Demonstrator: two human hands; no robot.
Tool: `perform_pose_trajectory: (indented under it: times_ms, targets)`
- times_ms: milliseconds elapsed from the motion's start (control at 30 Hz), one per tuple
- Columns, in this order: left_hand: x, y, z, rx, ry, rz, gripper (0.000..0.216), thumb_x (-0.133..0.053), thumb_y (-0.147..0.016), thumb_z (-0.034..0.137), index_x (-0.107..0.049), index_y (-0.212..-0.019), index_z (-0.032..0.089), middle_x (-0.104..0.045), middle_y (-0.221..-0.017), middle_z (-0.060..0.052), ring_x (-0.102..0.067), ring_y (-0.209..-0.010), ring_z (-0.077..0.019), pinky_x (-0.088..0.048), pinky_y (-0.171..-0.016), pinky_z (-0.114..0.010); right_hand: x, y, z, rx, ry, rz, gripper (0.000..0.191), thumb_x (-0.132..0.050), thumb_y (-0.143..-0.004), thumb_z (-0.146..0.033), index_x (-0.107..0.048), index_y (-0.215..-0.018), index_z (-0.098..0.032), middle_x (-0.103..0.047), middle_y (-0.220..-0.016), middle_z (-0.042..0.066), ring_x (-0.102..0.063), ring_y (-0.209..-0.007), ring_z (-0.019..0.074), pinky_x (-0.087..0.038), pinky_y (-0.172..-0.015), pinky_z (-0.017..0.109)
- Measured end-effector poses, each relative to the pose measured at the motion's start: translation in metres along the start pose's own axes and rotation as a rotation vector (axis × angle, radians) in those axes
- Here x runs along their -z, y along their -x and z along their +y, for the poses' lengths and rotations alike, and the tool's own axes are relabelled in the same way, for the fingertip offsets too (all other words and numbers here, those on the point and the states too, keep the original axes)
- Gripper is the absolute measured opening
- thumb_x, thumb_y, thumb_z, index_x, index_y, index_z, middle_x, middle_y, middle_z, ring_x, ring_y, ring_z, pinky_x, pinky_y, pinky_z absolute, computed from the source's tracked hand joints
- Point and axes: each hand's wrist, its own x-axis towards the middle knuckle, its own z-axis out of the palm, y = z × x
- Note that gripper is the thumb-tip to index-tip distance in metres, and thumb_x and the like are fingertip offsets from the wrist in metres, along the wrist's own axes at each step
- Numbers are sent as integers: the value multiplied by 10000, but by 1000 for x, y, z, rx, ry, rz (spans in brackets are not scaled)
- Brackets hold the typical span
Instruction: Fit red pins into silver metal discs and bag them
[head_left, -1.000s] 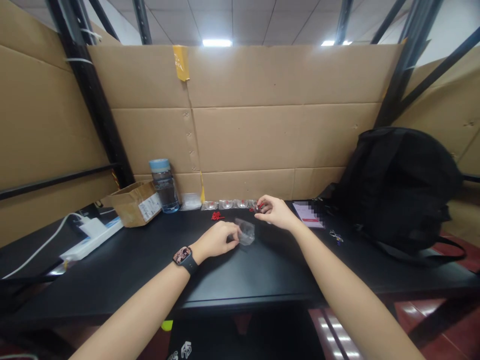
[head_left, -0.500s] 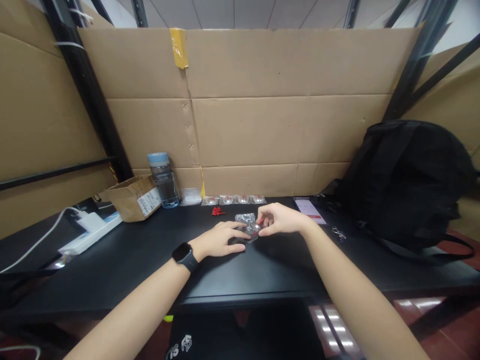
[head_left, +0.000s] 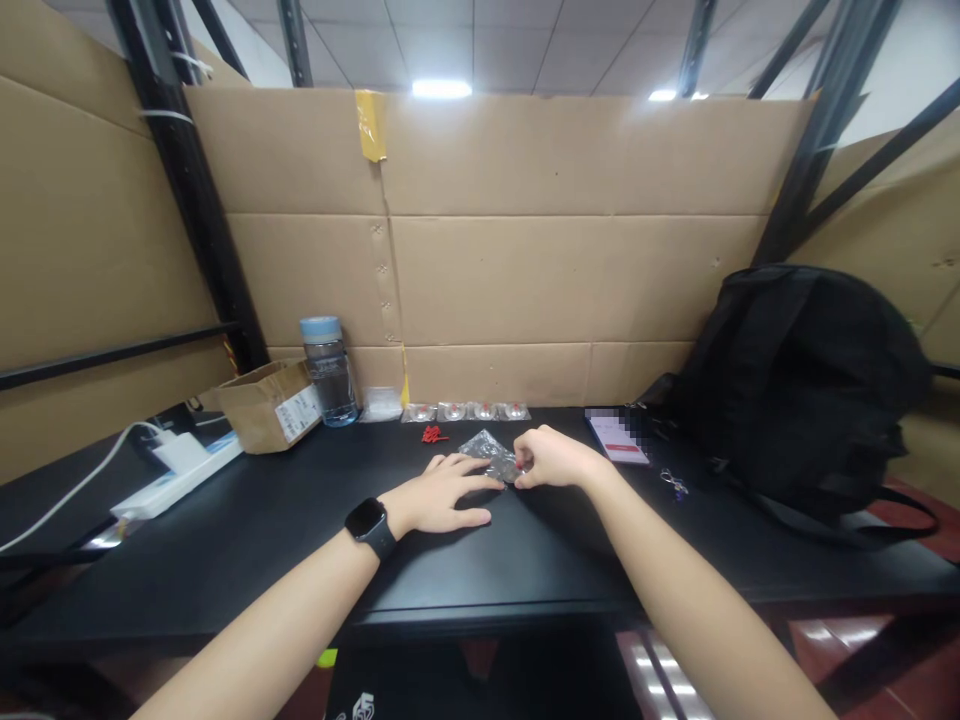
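Bag [head_left: 486, 447] of clear, crinkled plastic lies on the black counter [head_left: 285, 500], between both hands. The left hand [head_left: 442, 492] has its grip open, fingers spread, tips at the bag's near edge. The right hand [head_left: 561, 458] curls at its right end, near a small red piece [head_left: 520, 464]; whether this grip pinches anything, I cannot tell. Behind lies a red knot [head_left: 432, 434].

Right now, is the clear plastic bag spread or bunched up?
Spread: the clear plastic bag lies broad and creased on the black tabletop.
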Motion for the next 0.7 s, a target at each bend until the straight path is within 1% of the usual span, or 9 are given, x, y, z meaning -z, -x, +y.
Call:
perform_pose_trajectory:
  times_ms: [100,167,300,400,500,567,700]
  targets:
    - [-1,-1,-2,-9,16,-9,545,-543,-952,635,-513,-1468,466,-379,-1647,-73,-322,-1505,-403,-260,-1152,-675,-6,-4,0,-32,4,7,249,-853,-632,-338,-715,-789,-202,-743,-802,38,-665,-755,204,-426,-594,250]
    - [-1,-1,-3,-14,25,-6,546,-552,-946,636,-519,-1465,468,-376,-1648,-72,-321,-1507,-407,-255,-1156,-677,-8,-6,0,-21,-18,15,242,-847,-636,-329,-733,-805,-198,-751,-812,40,-672,-779,204,-436,-612,246]
    - [-2,-2,-4,-13,35,0,539,-575,-935,628,-543,-1448,465,-378,-1648,-56,-326,-1504,-411,-252,-1164,-675,-14,-11,3,54,-63,25,242,-829,-677,-341,-780,-862,-192,-763,-812,30,-676,-738,181,-450,-636,244]
    - [-2,-2,-5,-16,40,-5,547,-578,-932,633,-548,-1448,455,-378,-1649,-54,-326,-1507,-402,-246,-1174,-665,-17,-14,6,134,-65,6,203,-788,-699,-263,-795,-890,-196,-754,-772,9,-667,-684,161,-439,-619,234]
    - [-2,-1,-6,-23,49,-4,539,-583,-934,627,-556,-1442,451,-372,-1652,-56,-334,-1509,-387,-235,-1186,-651,-19,-16,7,180,-55,-6,175,-762,-727,-202,-797,-898,-202,-752,-780,5,-667,-694,151,-435,-635,226]
    - [-2,-1,-6,-25,53,-6,533,-586,-937,617,-554,-1443,453,-357,-1660,-55,-325,-1516,-377,-226,-1192,-644,-20,-18,6,151,-9,57,173,-790,-733,-203,-789,-906,-215,-758,-852,14,-673,-747,160,-431,-655,230]
    - [-2,0,-6,-34,60,-1,525,-582,-949,594,-539,-1454,456,-311,-1680,-53,-301,-1531,-368,-208,-1198,-641,-26,-24,4,43,137,262,234,-861,-729,-281,-742,-929,-264,-737,-1021,18,-674,-902,206,-411,-667,248]
